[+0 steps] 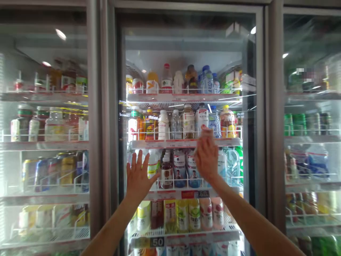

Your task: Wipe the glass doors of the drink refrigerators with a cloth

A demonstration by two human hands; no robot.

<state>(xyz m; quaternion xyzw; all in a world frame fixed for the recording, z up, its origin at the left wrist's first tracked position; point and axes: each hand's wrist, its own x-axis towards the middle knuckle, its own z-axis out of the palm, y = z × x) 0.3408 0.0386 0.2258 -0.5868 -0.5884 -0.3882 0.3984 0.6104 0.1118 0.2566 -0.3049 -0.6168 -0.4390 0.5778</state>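
middle glass door [183, 39] biggest, runs 12 to 6 through frame centre, looks shut. left glass door [53, 42] at 9, right glass door [311, 39] at 3, each partly cut off by the frame. shelves [149, 144] stacked behind the middle door, lit, rows of drinks. right forearm [247, 217] comes in from between 4 and 5, left forearm [114, 217] from 7.

left hand [138, 172] between 7 and 8: wide, fingers spread and aimed at 12, thumb toward 2, nothing seen in it, back of hand to camera. right hand [207, 156] at 4: narrow, fingers together aimed about 11, holding a pinkish cloth [207, 133], some blur. both hands in front of the middle door; contact of the left palm with the glass, cannot tell.

behind the glass: white-labelled bottle [202, 117] just past the cloth toward 11, red-capped bottle [167, 80] near 12 on the top shelf, dark red bottle [167, 172] near 6.

smallest, the cloth: at 3, just right of centre, at the right fingertips, visible end pokes out toward 12. rest hidden by the hand, so full long axis, cannot tell.
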